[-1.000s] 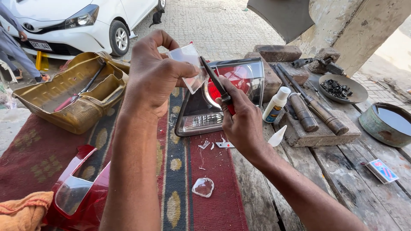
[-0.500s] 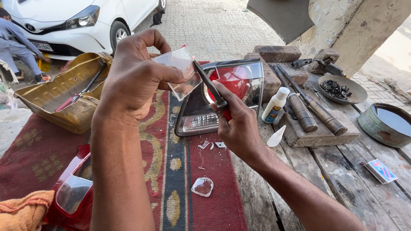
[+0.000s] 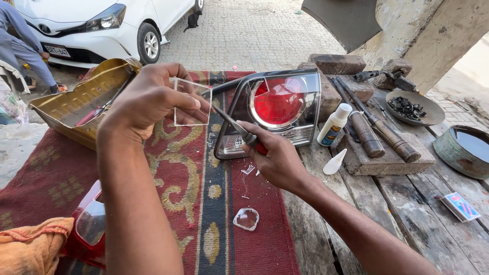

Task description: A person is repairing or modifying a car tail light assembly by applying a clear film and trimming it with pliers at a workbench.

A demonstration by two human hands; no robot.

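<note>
My left hand [image 3: 147, 99] holds up a clear flat plastic piece [image 3: 192, 102] between thumb and fingers, over the patterned red cloth [image 3: 188, 183]. My right hand [image 3: 277, 160] grips a thin metal tool with a red handle [image 3: 239, 130], its tip pointing up-left toward the clear piece. Behind both hands a car tail lamp [image 3: 277, 109] with a red round reflector lies on the cloth. Small clear shards [image 3: 248, 170] lie under the right hand, and a rounded clear chip [image 3: 246, 219] lies nearer to me.
A dented golden metal tray [image 3: 76, 102] holds tools at left. A small white glue bottle [image 3: 333, 125], its cap [image 3: 334, 163], two wooden-handled tools [image 3: 379, 132], a dish of dark bits [image 3: 407, 107], a round tin [image 3: 466, 150] and a small box [image 3: 460, 206] sit on the wooden bench. Another red lamp [image 3: 86, 226] and orange rag [image 3: 33, 249] lie bottom left. A white car and a person are behind.
My left hand has lowered and turned the clear piece so its flat face shows. My right hand has dropped lower with the tool, away from the lamp's face.
</note>
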